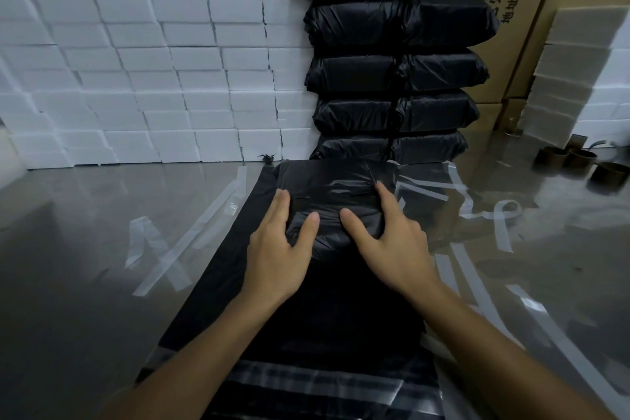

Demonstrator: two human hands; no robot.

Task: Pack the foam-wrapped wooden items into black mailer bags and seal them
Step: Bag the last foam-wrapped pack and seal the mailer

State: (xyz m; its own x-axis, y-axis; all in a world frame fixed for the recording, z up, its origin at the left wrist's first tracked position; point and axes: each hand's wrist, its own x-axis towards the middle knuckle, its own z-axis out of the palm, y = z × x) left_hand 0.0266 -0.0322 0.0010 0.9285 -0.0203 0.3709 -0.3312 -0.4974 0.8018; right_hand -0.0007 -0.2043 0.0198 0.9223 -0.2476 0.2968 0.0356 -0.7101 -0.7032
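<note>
A black mailer bag (327,194) lies flat on the shiny grey table (85,249), right in front of the person. Something bulky is inside its far end and makes a lump there. Both hands rest on top of that lump. The left hand (276,249) lies on the left side of it, with the fingers spread out and the thumb pointing in. The right hand (392,239) lies on the right side in the same way. The two hands are close but they do not touch, and the fingers press down on the plastic without curling round it. The near end of the bag is flat and has a pale sticky strip (306,382) across it. Behind the bag stands a stack of packed black bags (392,78), one on top of the other. To the left of the stack is a wall of white foam blocks (136,61). To the right are brown cardboard boxes (531,10) and a few more foam pieces (576,72). Clear strips of peeled tape backing (163,249) lie here and there on the table on both sides of the bag. Some empty brown tape rolls (579,160) sit at the far right.
</note>
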